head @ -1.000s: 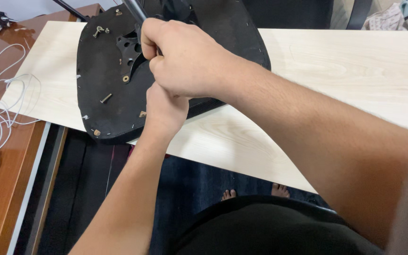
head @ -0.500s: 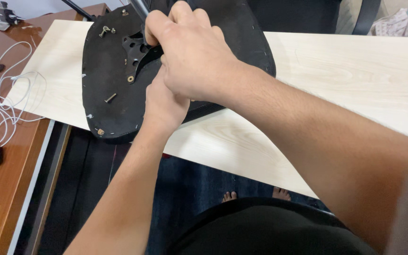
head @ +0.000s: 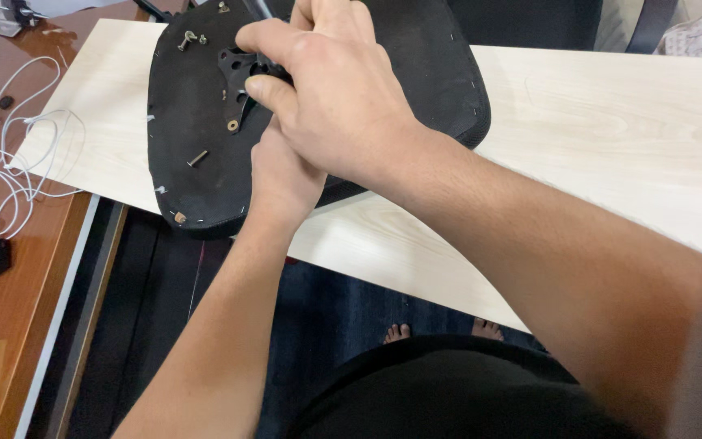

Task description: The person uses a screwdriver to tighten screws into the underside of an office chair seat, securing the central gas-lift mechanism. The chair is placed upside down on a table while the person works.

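A: Grip status?
B: Right hand [head: 335,106] closed on dark tool shaft, over black mounting plate [head: 237,77]. Left hand [head: 282,175] beneath; grip hidden, can't tell.
A: Seat pan [head: 205,138] pos.?
B: Underside up on pale board [head: 611,122], plate accessible. Loose screw [head: 197,158] on pan.

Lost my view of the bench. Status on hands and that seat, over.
Right hand fisted on a dark tool at the black metal bracket. Left hand beneath it, fingers hidden. Upturned seat flat on pale board. Loose bolt beside bracket.
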